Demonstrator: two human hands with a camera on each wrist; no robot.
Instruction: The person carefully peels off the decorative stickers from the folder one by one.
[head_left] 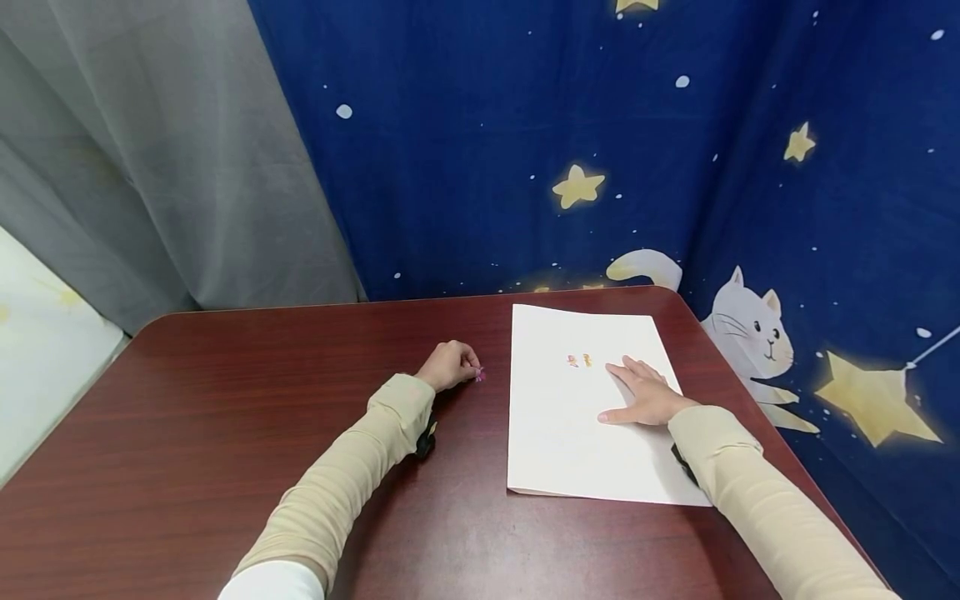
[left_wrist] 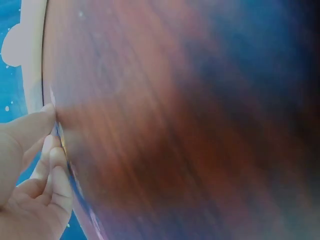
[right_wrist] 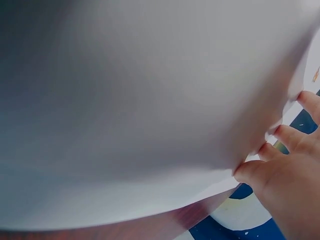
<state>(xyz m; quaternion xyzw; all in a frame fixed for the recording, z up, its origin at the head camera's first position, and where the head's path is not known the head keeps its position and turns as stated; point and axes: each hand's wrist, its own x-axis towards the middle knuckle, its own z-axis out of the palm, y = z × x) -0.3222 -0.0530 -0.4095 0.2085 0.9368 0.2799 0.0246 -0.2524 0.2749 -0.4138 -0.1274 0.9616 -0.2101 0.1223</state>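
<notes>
Over the left part of the table, just left of the paper, my left hand pinches a small pink and purple piece that looks like a sticker. Thumb and fingertips meet on its thin edge in the left wrist view. A large white sheet of paper lies on the right side of the table. On it are two small colourful pieces, one pinkish and one yellow-orange, side by side. My right hand rests on the paper, fingers spread and straight, just right of these pieces.
The dark red-brown table has rounded far corners. Behind it hang a grey curtain and a blue curtain with stars and a white cat. The paper's near left corner lifts slightly in a fold.
</notes>
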